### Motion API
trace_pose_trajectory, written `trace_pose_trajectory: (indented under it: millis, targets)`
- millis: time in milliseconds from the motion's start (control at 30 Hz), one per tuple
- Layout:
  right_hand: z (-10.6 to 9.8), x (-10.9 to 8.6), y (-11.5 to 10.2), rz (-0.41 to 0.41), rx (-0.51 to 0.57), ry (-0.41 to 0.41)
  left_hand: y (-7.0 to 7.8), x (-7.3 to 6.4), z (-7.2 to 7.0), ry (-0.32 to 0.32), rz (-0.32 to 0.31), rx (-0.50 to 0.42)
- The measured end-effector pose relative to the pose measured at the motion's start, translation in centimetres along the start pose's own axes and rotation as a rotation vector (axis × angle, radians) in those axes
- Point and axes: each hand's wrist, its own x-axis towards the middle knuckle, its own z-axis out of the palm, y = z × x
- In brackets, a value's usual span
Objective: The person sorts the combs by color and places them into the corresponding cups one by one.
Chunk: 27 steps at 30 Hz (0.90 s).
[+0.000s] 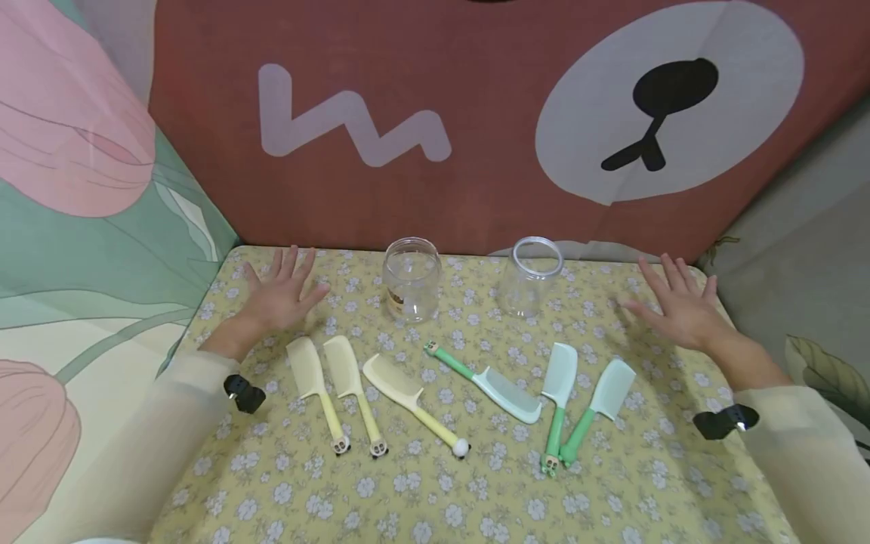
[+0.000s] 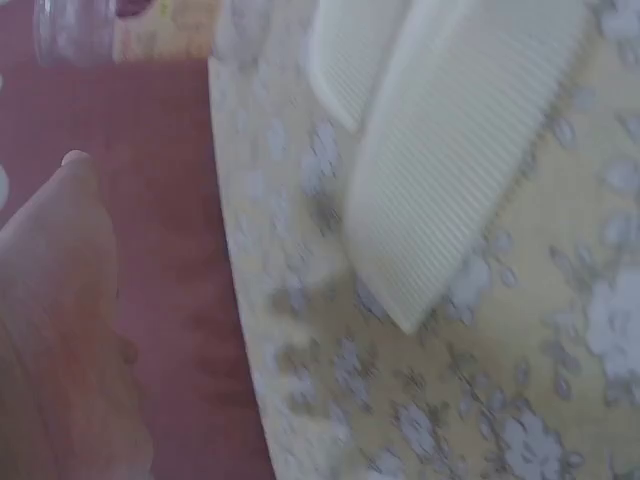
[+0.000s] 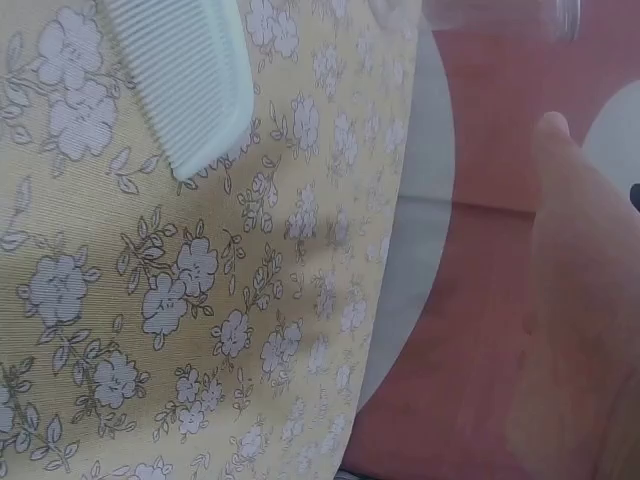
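- Left hand: placed at 10 o'clock on the floral cloth point(image 1: 408, 506) as seen from the head. Fingers spread, thumb held out, nothing gripped.
- Right hand point(image 1: 683, 306): placed at 2 o'clock, fingers likewise spread, nothing gripped; whether the cloth is touched by either palm cannot be told for certain.
- Labelled jar point(image 1: 411, 283), clear: stood upright just short of 12 o'clock, nearer to the left hand point(image 1: 279, 295).
- Plain jar point(image 1: 526, 291), clear: stood at 1 o'clock, ring uppermost.
- Yellow combs, three, panda-ended: laid flat towards 9 o'clock; outer point(image 1: 307, 370) and middle point(image 1: 345, 370) apart, inner point(image 1: 399, 384) slanted with its handle pointed to 4 o'clock.
- Green-handled combs, three: slanting one point(image 1: 486, 381) at the centre, handle pointed to 10 o'clock; upright-lying one point(image 1: 558, 393) and outer one point(image 1: 602, 400) towards 3 o'clock, handle ends touching or nearly so.
- Risk, judged: should either of that close pair be lifted, its neighbour might be dragged by the handle end.
- Risk, judged: either jar, seemingly light, might be tipped by a knuckle or sleeve should the combs be reached across carelessly.
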Motion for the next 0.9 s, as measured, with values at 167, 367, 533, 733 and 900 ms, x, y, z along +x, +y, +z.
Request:
trace_pose_trajectory:
  millis: [167,367,533,733,900]
  targets:
    - [-0.1,-1.2,-0.3,-0.053,0.046,0.039,1.8,0.1,-0.8,0.034,0.081,-0.083]
    - [0.6,-2.5,-0.9,-0.179,0.109,0.129,3.1,0.9,-0.5,0.037,0.170,-0.255]
    - [1.5,-3.4,-1.6,-0.253,0.149,0.163,3.9,1.6,0.5,0.038,0.226,-0.437]
    - [2.4,-4.9,-2.5,-0.222,0.243,0.105,5.7,2.3,1.2,0.029,0.267,-0.623]
    - [3.5,-5.9,-2.8,-0.215,0.325,0.046,7.3,2.9,1.9,0.027,0.254,-0.729]
